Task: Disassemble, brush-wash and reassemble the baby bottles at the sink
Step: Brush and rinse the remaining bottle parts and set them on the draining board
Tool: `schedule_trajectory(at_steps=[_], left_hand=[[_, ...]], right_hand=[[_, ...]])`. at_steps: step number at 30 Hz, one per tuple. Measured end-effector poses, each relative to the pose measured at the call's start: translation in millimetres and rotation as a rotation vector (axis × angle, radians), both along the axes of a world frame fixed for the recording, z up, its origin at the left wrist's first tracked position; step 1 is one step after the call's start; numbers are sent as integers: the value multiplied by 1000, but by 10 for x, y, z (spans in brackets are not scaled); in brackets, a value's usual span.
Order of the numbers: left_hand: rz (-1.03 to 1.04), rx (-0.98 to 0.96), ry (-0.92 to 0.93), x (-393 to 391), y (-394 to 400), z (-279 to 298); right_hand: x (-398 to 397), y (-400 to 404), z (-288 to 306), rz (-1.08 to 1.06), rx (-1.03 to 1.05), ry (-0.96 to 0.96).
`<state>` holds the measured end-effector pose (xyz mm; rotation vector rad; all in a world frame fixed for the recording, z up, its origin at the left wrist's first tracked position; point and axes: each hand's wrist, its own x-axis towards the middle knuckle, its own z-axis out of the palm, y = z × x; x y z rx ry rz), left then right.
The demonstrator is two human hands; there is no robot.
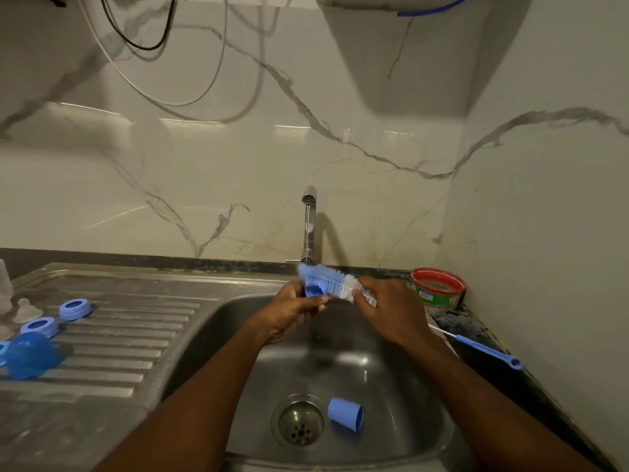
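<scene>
Bottle cap [313,290], small and blue, sits pinched in my left hand [295,310] over the sink [391,396] while my right hand [391,310] grips the bottle brush [335,284] against it. Wet fingers could let it slip and drop beside the blue cup [345,413] by the drain [299,423].

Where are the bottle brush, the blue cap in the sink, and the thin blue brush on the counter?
bottle brush [335,284], head view, on the bristles.
blue cap [344,413], head view, on its side wall.
thin blue brush [483,349], head view, on the handle.
</scene>
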<state>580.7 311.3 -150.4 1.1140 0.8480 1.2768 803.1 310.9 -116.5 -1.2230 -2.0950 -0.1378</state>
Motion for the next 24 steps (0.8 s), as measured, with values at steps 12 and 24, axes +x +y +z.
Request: schedule_trajectory(at_steps=[12,24], left_hand=[[286,132,273,21,133,-80],[328,95,238,90,35,-103]], right_hand=[[-108,-37,-20,-123,62,-34],[-267,-127,-65,-121,19,-70]])
